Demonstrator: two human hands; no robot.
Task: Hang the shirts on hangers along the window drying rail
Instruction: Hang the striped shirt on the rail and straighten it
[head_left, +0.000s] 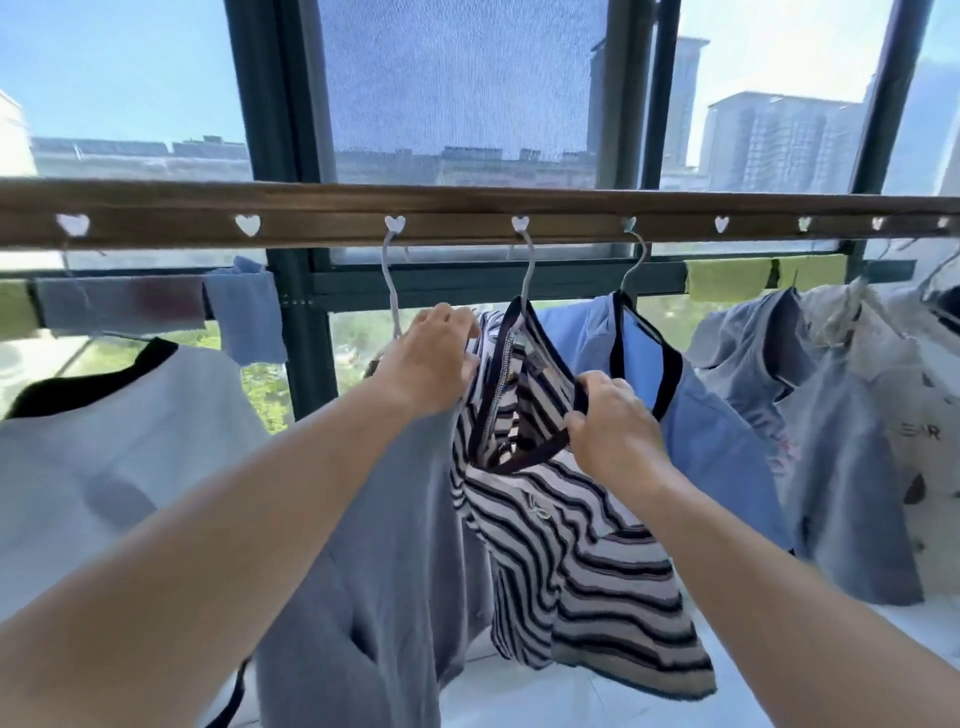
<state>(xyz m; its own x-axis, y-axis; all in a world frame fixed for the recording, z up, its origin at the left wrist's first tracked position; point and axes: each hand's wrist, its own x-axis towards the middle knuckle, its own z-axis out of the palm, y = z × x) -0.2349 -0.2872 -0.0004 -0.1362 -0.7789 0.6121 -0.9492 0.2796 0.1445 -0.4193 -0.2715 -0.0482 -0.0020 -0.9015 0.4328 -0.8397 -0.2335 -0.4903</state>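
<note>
Head view: both hands' fingers (587, 387) apparently clenched on the striped shirt (582, 561), hanger (524, 275) on rail (467, 200).

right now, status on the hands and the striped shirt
Left hand grips black-and-white striped shirt at shoulder. Right hand pinches its dark neckline. Shirt's white hanger hooked on brown rail.

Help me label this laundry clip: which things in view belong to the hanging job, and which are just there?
Job: striped shirt; its hanger; drying rail; left hand and right hand, both gripping the shirt.

Just there: cloths on the lower bar; window screen.
</note>
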